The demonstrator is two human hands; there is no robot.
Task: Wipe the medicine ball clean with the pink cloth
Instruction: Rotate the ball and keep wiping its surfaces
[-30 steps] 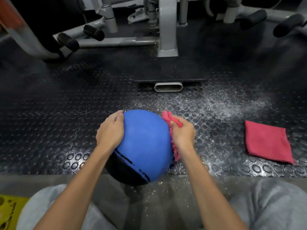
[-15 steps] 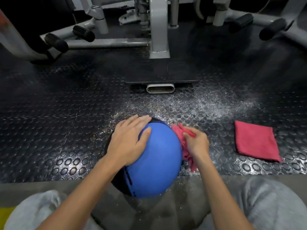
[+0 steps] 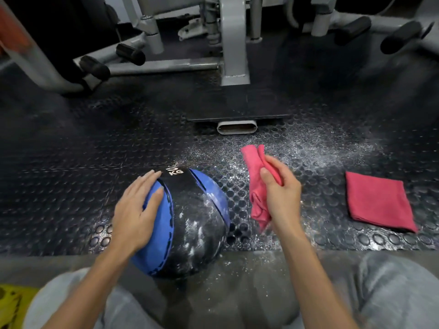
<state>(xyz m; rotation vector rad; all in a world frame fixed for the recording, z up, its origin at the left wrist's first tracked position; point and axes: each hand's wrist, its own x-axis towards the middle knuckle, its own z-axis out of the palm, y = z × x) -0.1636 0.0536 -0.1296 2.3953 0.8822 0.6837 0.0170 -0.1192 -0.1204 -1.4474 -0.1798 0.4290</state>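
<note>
The blue and black medicine ball [image 3: 190, 224] sits on the studded black floor in front of my knees. Its black band faces up, dusted with white powder and marked "KG". My left hand [image 3: 135, 212] rests flat on the ball's blue left side with straight fingers. My right hand [image 3: 281, 195] grips a crumpled pink cloth [image 3: 256, 184] just right of the ball. The cloth hangs clear of the ball's surface.
A second pink cloth [image 3: 377, 201] lies folded on the floor at the right. White powder is scattered over the floor [image 3: 308, 148] beyond the ball. A grey gym machine frame [image 3: 234, 43] with padded bars stands at the back. My grey-trousered knees fill the bottom edge.
The ball has rolled under my left hand, so its powdery black band has come up on top. My right hand has lifted the cloth off the ball and away to the right.
</note>
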